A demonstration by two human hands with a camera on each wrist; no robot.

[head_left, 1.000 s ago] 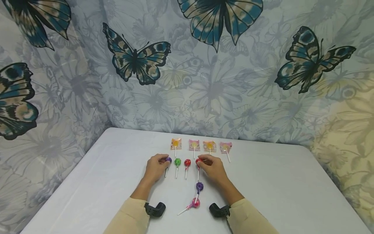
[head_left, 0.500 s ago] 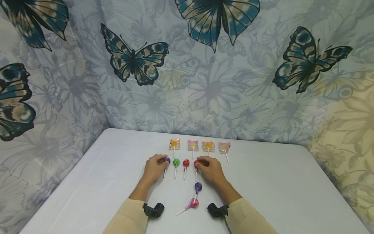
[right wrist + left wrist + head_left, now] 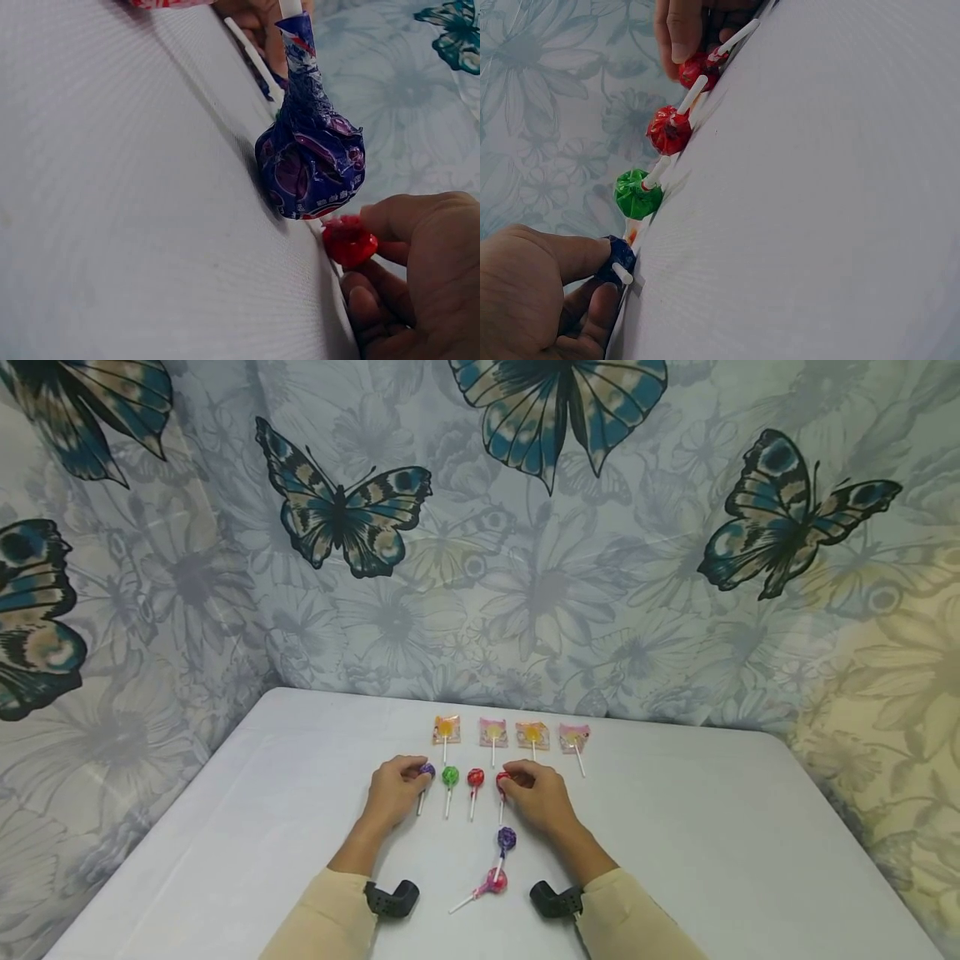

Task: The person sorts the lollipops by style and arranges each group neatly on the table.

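My left hand (image 3: pixel 393 792) pinches the candy head of a purple lollipop (image 3: pixel 620 255) at the left end of a row. At the row's right end, my right hand (image 3: pixel 542 795) holds a red lollipop (image 3: pixel 349 241) between thumb and fingers. A green lollipop (image 3: pixel 450 776) and another red lollipop (image 3: pixel 476 777) lie between the hands, sticks pointing toward me. Below the right hand lies a second purple lollipop (image 3: pixel 507 838), its stick reaching over a pink lollipop (image 3: pixel 497 881). This purple one looms large in the right wrist view.
Behind the row, flat lollipops in clear wrappers form a line: an orange one (image 3: pixel 446 728), a pink one (image 3: pixel 493 732), another orange one (image 3: pixel 532 735) and another pink one (image 3: pixel 574 737). The white table (image 3: pixel 675 827) meets a butterfly-patterned wall covering (image 3: pixel 540 593) at the back.
Both hands stay on the same lollipops, and the row keeps its order. Everything in the head view has slid slightly left together.
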